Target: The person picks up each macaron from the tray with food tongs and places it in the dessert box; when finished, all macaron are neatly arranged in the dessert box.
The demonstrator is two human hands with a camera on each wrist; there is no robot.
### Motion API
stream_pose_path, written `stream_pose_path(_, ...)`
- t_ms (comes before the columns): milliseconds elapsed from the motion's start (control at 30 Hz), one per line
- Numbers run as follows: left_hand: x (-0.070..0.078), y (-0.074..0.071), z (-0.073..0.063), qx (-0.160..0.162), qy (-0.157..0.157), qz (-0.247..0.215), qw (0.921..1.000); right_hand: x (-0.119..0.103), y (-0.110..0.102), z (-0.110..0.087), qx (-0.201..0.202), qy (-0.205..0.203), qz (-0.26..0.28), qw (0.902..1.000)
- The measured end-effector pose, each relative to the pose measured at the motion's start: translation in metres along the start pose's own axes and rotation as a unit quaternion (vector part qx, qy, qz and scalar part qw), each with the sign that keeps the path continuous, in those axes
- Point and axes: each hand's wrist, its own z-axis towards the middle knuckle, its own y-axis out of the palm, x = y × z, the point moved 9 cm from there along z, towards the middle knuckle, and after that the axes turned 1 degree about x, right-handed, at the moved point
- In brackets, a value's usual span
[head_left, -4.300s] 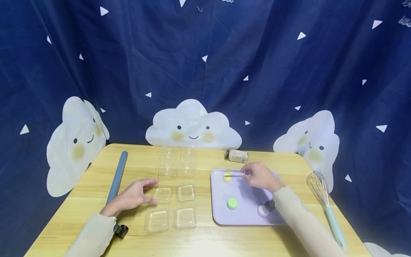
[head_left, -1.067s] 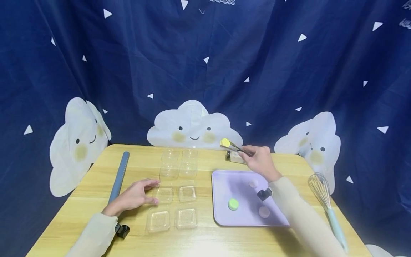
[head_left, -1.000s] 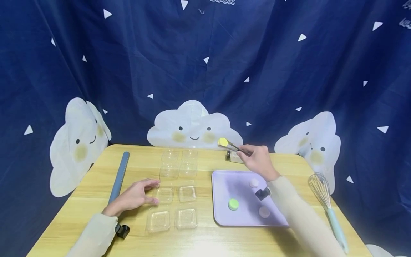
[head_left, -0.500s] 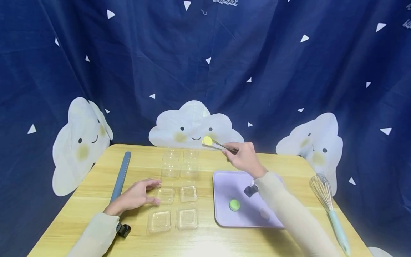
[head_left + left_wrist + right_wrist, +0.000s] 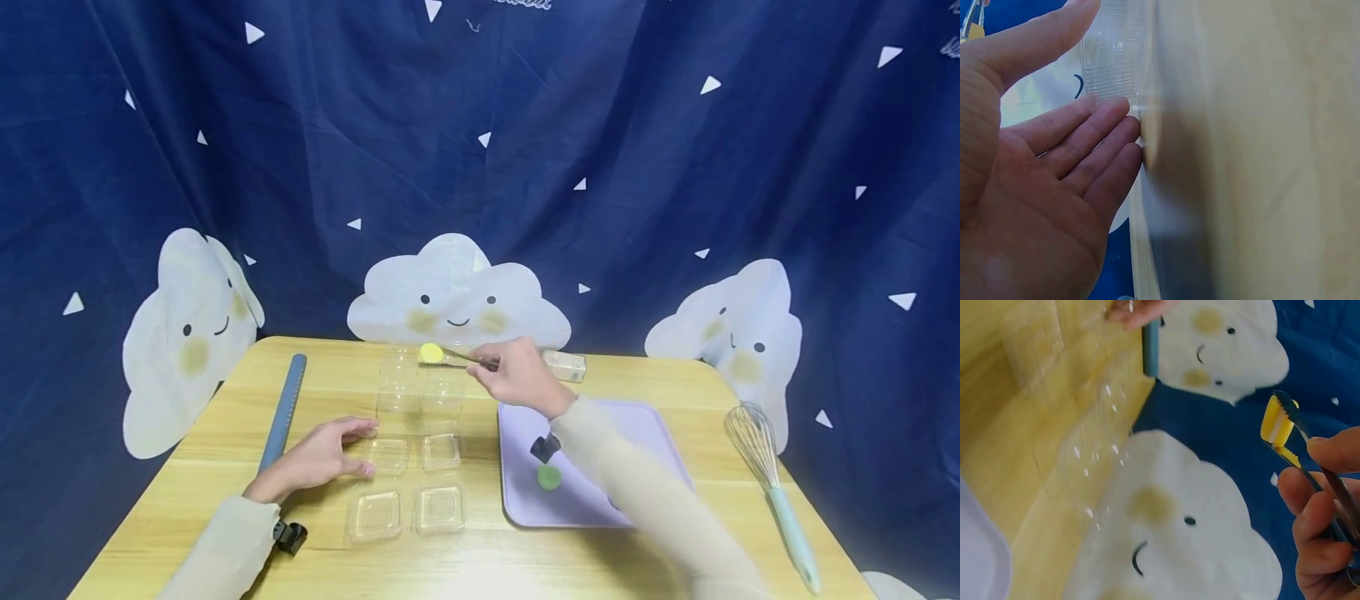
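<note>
My right hand [image 5: 521,375] pinches metal tongs [image 5: 480,360] with serrated tips. Between those tips is a yellow macaron [image 5: 431,353], its pale filling visible in the right wrist view [image 5: 1279,420]. It is held up over the far clear plastic boxes, above their raised lids [image 5: 442,400]. On the left, my left hand [image 5: 322,457] lies with thumb and fingers spread beside a clear plastic box [image 5: 388,456]; its fingertips touch or nearly touch the plastic in the left wrist view. A green macaron [image 5: 548,477] sits on the lilac tray [image 5: 517,508], while my right arm hides most of the tray's other contents.
Another pair of clear box sections [image 5: 439,510] stands near the front. A blue-grey strip-like stick [image 5: 285,408] lies at the left. Behind the tray is a small jar [image 5: 566,365] on its side. A whisk [image 5: 780,508] lies along the right edge.
My right hand has lifted the yellow macaron off the tray with the tongs and carried it left, then lowered it slightly over the far boxes. My left hand has stayed put.
</note>
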Motion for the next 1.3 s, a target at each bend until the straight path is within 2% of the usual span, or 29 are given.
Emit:
stream_pose_path(167, 0.002, 0.000, 0.000, -0.003, 0.005, 0.003, 1.0000, -0.017, 0.030, 0.005, -0.062, -0.012, 0.000, 0.9980)
stream_pose_path(300, 0.003, -0.001, 0.001, -0.004, 0.004, 0.006, 1.0000, -0.031, 0.054, 0.006, -0.120, -0.029, -0.005, 0.9923)
stream_pose_path(500, 0.002, -0.001, 0.002, -0.004, -0.001, 0.004, 1.0000, -0.039, 0.097, -0.001, -0.244, -0.033, -0.020, 0.9689)
stream_pose_path(567, 0.001, 0.000, 0.002, -0.005, -0.001, 0.003, 1.0000, -0.042, 0.108, -0.004, -0.268, -0.038, -0.030, 0.9622)
stream_pose_path(833, -0.002, -0.001, 0.001, 0.003, 0.006, 0.006, 1.0000, -0.056, 0.132, -0.010, -0.277, -0.080, -0.071, 0.9550)
stream_pose_path(1300, 0.000, 0.000, 0.000, -0.004, 0.004, 0.006, 1.0000, -0.052, 0.139, -0.017, -0.284, -0.064, -0.082, 0.9533)
